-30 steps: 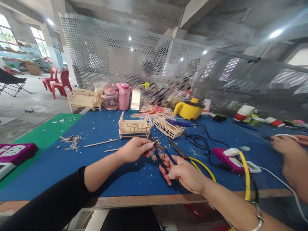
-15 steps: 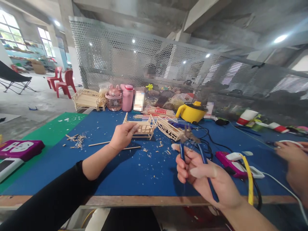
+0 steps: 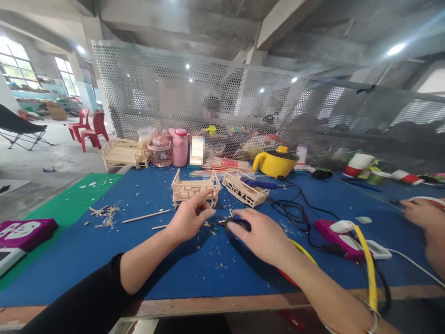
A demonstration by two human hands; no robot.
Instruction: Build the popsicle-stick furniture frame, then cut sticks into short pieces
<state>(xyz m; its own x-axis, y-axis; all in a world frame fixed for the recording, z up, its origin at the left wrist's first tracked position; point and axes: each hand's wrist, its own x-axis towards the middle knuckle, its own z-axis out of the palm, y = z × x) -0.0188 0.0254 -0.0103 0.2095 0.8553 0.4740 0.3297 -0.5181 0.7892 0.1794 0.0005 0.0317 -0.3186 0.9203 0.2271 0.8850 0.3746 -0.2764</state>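
Observation:
My right hand [image 3: 262, 236] lies palm down on the blue mat, its fingers closed loosely over the blue-handled pliers [image 3: 233, 224], whose tip points left. My left hand [image 3: 189, 221] hovers just left of the pliers' tip. Its index finger and thumb are apart, the finger reaches toward a small stick-built frame [image 3: 194, 188], and I see nothing in it. A second stick frame [image 3: 243, 189] lies to the right of the first. Wood chips are scattered around both hands.
Loose sticks [image 3: 146, 216] and offcuts [image 3: 104, 214] lie to the left. A blue tool [image 3: 259, 184], black cable [image 3: 295, 208], purple power strip [image 3: 342, 234] and yellow-handled scissors [image 3: 304, 248] crowd the right. A yellow pot [image 3: 274, 162] and pink bottle [image 3: 180, 147] stand behind. Another person's hand [image 3: 422, 215] is far right.
My right hand has come down from mid-air and laid the pliers on the mat. My left hand drew back from the stick frame toward the pliers' tip.

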